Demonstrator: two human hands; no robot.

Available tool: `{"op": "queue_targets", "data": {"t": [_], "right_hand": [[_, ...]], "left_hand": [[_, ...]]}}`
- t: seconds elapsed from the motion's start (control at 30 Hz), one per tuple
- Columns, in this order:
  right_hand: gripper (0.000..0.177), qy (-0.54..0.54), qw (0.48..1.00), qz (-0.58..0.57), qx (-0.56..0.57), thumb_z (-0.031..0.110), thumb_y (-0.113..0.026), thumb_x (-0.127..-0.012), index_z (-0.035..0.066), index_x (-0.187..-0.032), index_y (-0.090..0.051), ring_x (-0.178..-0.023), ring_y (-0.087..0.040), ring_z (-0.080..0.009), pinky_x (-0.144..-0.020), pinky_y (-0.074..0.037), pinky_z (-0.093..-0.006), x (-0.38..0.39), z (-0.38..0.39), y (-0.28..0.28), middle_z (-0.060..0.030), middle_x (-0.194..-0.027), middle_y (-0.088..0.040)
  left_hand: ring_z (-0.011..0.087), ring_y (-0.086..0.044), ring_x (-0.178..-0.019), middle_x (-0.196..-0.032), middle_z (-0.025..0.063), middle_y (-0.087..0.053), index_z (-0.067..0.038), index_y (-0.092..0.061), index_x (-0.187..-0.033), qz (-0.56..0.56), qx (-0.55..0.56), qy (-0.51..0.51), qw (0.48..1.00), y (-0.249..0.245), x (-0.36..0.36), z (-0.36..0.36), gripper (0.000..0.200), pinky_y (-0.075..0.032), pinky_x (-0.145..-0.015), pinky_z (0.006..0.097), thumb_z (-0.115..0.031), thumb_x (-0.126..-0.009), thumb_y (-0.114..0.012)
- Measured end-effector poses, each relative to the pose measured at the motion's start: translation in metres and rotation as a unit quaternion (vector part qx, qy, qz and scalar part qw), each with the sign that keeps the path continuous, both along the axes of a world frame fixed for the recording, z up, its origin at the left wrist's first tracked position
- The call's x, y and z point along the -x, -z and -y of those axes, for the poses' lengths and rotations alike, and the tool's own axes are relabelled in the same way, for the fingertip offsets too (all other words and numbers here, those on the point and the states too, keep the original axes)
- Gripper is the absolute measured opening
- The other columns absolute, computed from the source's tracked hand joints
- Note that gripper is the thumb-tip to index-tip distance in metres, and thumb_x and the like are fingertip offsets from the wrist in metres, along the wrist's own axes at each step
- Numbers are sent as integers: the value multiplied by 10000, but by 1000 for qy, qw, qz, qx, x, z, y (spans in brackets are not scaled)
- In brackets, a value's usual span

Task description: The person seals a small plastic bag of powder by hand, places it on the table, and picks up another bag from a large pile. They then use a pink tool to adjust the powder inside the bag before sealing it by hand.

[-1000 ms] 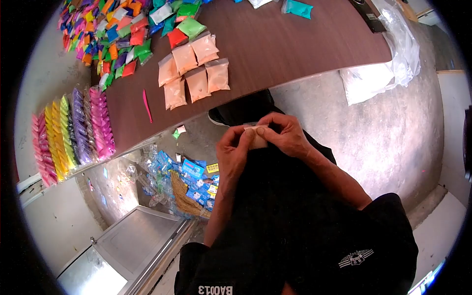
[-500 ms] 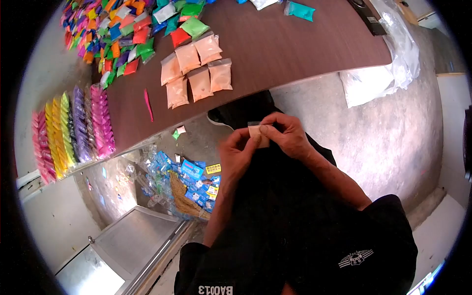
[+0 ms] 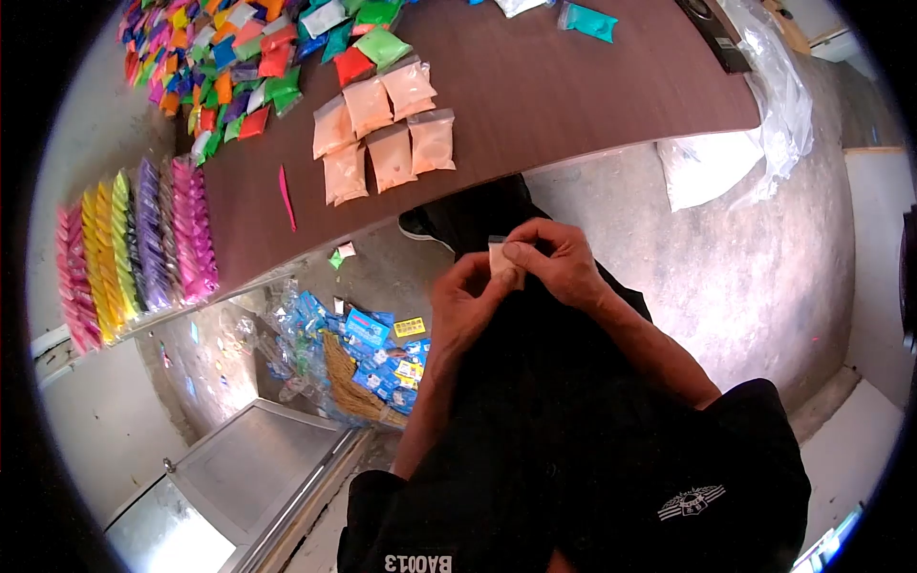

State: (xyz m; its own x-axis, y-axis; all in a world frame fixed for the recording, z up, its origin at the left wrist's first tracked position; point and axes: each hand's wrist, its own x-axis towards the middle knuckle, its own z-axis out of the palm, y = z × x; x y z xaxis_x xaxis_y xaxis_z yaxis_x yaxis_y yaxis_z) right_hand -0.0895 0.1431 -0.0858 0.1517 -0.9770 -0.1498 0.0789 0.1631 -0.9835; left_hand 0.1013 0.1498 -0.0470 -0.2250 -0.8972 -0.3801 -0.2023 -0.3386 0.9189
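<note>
Over my lap, both hands hold one small clear packet with peach-coloured contents (image 3: 498, 257). My left hand (image 3: 468, 298) grips its lower part between thumb and fingers. My right hand (image 3: 556, 260) pinches its upper right edge, and part of the packet is hidden behind my fingers. On the brown table (image 3: 535, 105) ahead, several similar peach packets (image 3: 390, 156) lie in two rows near the edge. A thin pink plastic tool (image 3: 287, 199) rests to their left.
A large heap of multicoloured packets (image 3: 258, 57) covers the table's far left. Strips of coloured packets (image 3: 148, 239) line its left end. A teal packet (image 3: 586, 23) and a dark device (image 3: 714, 36) lie far right. On the floor are a broom (image 3: 349, 382), blue wrappers (image 3: 368, 328) and a white bag (image 3: 707, 172).
My left hand has shifted slightly right and its fingers look sharper than before. My right hand keeps its pinch on the packet. The view has tilted a little.
</note>
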Motion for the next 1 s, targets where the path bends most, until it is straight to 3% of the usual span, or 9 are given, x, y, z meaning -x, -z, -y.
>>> {"op": "queue_targets", "data": {"t": [0.4, 0.7, 1.0], "right_hand": [[215, -28, 999, -23, -1, 217, -717, -1012, 17, -1083, -754, -867, -673, -125, -770, -563, -300, -1, 5, -4, -60, -989, -755], [223, 26, 999, -37, 13, 231, -717, -1016, 22, -1082, -755, -873, -672, -137, -772, -560, -300, -7, 3, -2, -62, -973, -746], [275, -39, 998, -43, 10, 280, -718, -1026, 35, -1148, -746, -905, -671, -138, -796, -554, -296, -3, 8, -4, -63, -1012, -740]], "left_hand": [[152, -709, -980, -1072, 99, -763, 21, -711, -1186, -18, -9, -9, 1000, 5, -5, -3, 290, -562, -889, 314, -211, -1013, -736], [173, -709, -964, -1067, 116, -761, 24, -714, -1187, 5, -29, -27, 999, 0, -4, 0, 315, -566, -872, 318, -246, -1026, -724], [169, -716, -991, -1097, 106, -769, -33, -721, -1240, -11, -9, -31, 999, 6, -11, -3, 310, -567, -899, 311, -267, -1037, -717]]}}
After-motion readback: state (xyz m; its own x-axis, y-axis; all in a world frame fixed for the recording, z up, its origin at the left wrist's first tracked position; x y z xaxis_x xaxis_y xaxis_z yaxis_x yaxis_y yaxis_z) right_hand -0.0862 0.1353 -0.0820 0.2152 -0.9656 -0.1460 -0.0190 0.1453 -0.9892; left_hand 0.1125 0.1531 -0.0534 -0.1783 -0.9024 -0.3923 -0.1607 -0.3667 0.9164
